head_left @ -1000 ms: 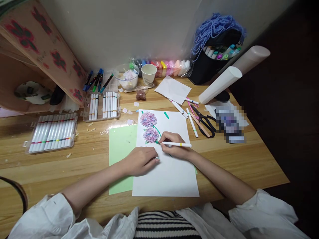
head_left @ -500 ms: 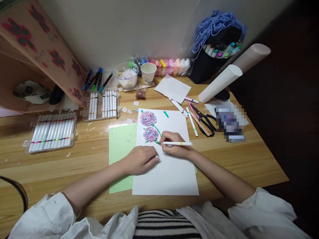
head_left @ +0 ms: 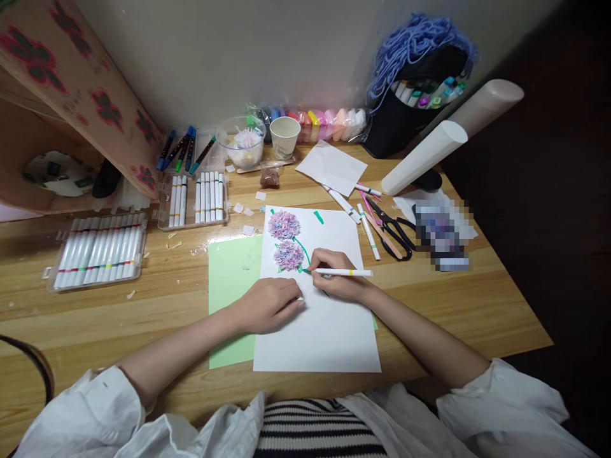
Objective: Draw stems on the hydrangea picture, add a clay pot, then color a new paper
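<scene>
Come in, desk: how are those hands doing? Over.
Right hand gripping marker, tip near lower flower. Left hand on white paper. Scissors lie apart from hands.

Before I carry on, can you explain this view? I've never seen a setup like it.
There is no machine here, just a person's bare hands. The view comes from a camera worn on that person's head, looking forward and down. The right hand holds a white marker, its tip pointing at green lines beside two purple-pink blooms on a white sheet. The left hand rests on that sheet; I can't tell whether it holds anything. A green sheet lies partly underneath. Elsewhere on the wooden table are black-handled scissors, a paper cup and two clear marker cases.
</scene>
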Demonstrator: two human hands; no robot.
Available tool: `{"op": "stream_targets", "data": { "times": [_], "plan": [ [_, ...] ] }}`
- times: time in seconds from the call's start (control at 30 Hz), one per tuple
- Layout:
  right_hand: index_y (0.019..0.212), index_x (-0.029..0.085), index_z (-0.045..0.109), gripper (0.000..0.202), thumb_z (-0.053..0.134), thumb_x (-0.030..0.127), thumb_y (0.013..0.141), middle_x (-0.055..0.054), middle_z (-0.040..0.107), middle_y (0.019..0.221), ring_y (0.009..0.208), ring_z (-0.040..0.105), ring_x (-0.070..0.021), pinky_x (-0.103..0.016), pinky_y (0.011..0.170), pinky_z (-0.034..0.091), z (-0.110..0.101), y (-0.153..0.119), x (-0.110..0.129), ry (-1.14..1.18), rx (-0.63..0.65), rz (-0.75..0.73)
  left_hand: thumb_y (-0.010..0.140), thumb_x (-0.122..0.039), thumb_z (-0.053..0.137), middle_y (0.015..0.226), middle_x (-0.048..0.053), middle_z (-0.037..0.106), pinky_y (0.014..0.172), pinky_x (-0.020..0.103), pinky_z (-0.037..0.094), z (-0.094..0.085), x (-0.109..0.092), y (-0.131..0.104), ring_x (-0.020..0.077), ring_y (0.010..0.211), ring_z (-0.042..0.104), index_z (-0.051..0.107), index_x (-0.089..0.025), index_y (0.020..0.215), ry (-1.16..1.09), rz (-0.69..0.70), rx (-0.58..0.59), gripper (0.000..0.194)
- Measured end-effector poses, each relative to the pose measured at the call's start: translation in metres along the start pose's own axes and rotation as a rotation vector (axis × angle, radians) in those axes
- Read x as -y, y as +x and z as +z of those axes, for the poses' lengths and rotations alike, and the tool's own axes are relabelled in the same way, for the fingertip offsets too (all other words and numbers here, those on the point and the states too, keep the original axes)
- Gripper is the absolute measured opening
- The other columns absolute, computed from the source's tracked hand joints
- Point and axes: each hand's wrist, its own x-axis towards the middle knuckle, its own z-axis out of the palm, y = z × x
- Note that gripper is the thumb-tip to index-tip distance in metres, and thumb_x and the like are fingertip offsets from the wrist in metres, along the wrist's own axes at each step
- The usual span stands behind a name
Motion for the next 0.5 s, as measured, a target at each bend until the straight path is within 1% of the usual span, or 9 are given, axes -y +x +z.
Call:
{"op": "stream_targets", "data": {
  "times": [0.2,0.3,0.4,0.5],
  "plan": [
    [0.069,0.019,0.049,0.011,0.052,0.008,0.068,0.003,0.053,0.068,0.062,0.048,-0.0118,-0.023,0.056,0.034,-0.001,0.000,-0.001,0.011,-0.011,0.002,0.097,-0.031,0.030,0.080,0.003,0.057,0.066,0.026,0.038,0.001,0.000,0.000,0.0155,0.071,0.051,0.052,-0.018,0.086,-0.004,-0.003,-0.004,0.029],
    [0.072,0.019,0.051,0.009,0.053,0.010,0.072,0.002,0.053,0.069,0.063,0.049,-0.0125,-0.023,0.057,0.036,0.000,0.000,-0.001,0.044,-0.047,0.004,0.097,-0.032,0.031,0.078,0.002,0.057,0.065,0.026,0.038,0.000,0.000,0.000,0.0152,0.070,0.051,0.052,-0.018,0.085,-0.009,0.003,-0.011,0.029],
    [0.080,0.020,0.052,0.005,0.054,0.016,0.078,0.001,0.056,0.073,0.066,0.052,-0.0138,-0.024,0.058,0.039,0.007,-0.002,0.005,0.124,-0.074,0.027,0.096,-0.032,0.032,0.077,0.002,0.058,0.063,0.025,0.037,0.000,0.000,-0.002,0.0143,0.067,0.051,0.052,-0.018,0.082,-0.020,0.032,-0.022,0.028],
    [0.086,0.021,0.052,0.011,0.056,0.017,0.077,0.001,0.057,0.077,0.067,0.053,-0.0134,-0.024,0.059,0.041,0.019,-0.004,0.014,0.149,-0.045,0.032,0.095,-0.032,0.035,0.076,0.002,0.059,0.061,0.025,0.037,0.002,0.001,-0.005,0.0138,0.066,0.052,0.051,-0.018,0.080,-0.029,0.100,-0.032,0.026]
  ]
}}
